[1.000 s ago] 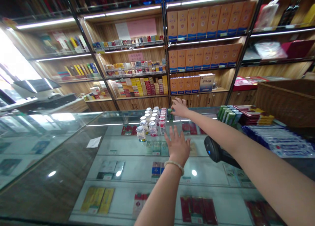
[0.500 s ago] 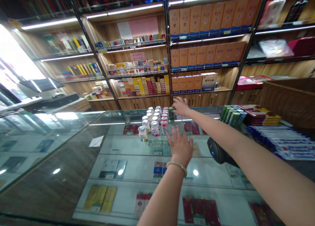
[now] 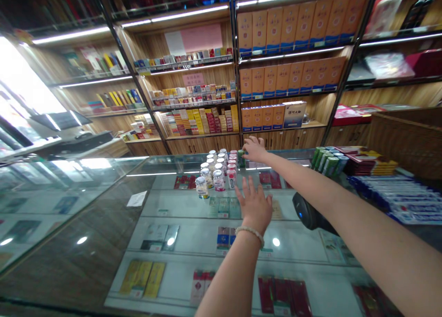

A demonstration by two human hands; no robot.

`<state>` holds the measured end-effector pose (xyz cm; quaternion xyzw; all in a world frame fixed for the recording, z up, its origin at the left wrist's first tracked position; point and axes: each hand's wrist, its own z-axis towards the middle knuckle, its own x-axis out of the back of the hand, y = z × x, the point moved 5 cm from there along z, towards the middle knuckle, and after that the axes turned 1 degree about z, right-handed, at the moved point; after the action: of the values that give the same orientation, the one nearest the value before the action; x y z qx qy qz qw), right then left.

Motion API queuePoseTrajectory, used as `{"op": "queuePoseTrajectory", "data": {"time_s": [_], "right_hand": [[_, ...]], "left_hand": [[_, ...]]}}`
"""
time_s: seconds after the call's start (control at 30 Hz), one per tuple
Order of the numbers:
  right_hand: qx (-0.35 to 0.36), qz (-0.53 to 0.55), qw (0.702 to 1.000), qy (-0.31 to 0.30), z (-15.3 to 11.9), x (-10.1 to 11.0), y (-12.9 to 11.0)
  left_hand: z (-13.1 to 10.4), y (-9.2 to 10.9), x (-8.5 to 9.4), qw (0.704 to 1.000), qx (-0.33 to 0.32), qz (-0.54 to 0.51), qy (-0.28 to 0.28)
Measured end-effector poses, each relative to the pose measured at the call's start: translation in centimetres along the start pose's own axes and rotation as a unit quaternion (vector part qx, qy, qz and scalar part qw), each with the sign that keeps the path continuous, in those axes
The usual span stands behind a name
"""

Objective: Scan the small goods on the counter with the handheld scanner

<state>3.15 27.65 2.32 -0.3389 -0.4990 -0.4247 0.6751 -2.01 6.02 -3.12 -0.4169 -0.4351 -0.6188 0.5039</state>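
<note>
On the glass counter point(image 3: 193, 209), small clear bottles with pale lids point(image 3: 202, 188) stand in rows. A row of pink tubes point(image 3: 232, 178) runs along their right side, and one green tube point(image 3: 241, 157) stands at the far end. My right hand point(image 3: 254, 148) reaches over to that green tube, fingers apart and bent, thumb side beside it; whether it touches is hard to see. Nearer to me, my left hand point(image 3: 256, 205), with a beaded bracelet point(image 3: 250, 232) on its wrist, hovers with spread fingers just right of the front pink tube. It holds nothing.
More green tubes point(image 3: 324, 160) stand at the right beside red and yellow packs point(image 3: 371, 163) and blue-white packets point(image 3: 400, 197). Under my right forearm is a black scanner-like device point(image 3: 305, 212). A white paper point(image 3: 136, 199) lies left. Stocked shelves point(image 3: 241, 57) line the wall.
Almost nothing differs: the whole view has shifted very slightly, and both hands keep their places by the tubes.
</note>
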Motion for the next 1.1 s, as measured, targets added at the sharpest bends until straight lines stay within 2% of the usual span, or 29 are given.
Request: {"op": "queuePoseTrajectory", "data": {"time_s": [0.23,0.4,0.57,0.73,0.9,1.1], "right_hand": [[-0.024,0.002,0.999,-0.028,-1.7,1.2,0.5],[-0.025,0.01,0.999,-0.034,-5.1,2.3,0.8],[-0.016,0.01,0.999,-0.032,-8.1,3.1,1.2],[-0.023,0.004,1.0,-0.002,-10.3,5.1,2.4],[-0.035,-0.014,0.999,0.029,-14.3,7.6,3.8],[-0.077,-0.021,0.995,0.055,-20.2,8.6,5.8]], "left_hand": [[0.2,-0.3,-0.3,1.0,0.001,0.0,0.006],[0.4,-0.3,-0.6,1.0,0.001,-0.001,0.017],[0.6,-0.1,-0.2,1.0,-0.008,0.005,0.028],[0.8,-0.1,0.4,0.999,-0.018,0.017,0.045],[1.1,0.1,0.8,0.997,-0.035,0.027,0.062],[1.3,0.2,1.2,0.996,-0.041,0.03,0.073]]}}
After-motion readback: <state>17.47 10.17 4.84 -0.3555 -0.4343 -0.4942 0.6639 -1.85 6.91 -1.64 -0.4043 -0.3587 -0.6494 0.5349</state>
